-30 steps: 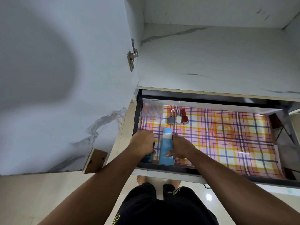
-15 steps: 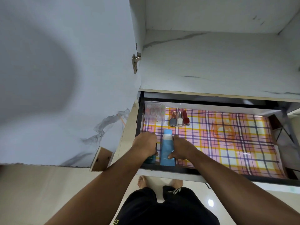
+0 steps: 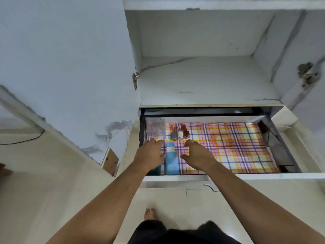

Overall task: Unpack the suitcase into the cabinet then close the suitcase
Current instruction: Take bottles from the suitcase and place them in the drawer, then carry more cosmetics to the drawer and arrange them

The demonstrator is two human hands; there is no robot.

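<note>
Both hands have let go: half a second ago the left hand (image 3: 149, 156) and right hand (image 3: 197, 156) were closed on the toiletries at the front of the pulled-out cabinet drawer (image 3: 228, 176), and now each grip is spread apart, fingers splayed and empty, hovering just above the pink-and-yellow plaid drawer liner (image 3: 228, 147). The light-blue squeeze tube with a white band (image 3: 171, 160) lies flat between the two hands, its flat end near the drawer's front edge. A dark teal container (image 3: 156, 170) sits just left of it, mostly hidden under the left hand, so its shape cannot be told. Further back stand three small nail-polish bottles, grey, white and red (image 3: 180, 133), beside a clear plastic box (image 3: 155, 128) whose contents are blurred. This reads as one placement finished, with the hands free to fetch more. The suitcase is nowhere in view, so how much remains packed, and whether it can be closed, cannot be judged. The white shelf (image 3: 207, 81) above holds nothing visible.
</note>
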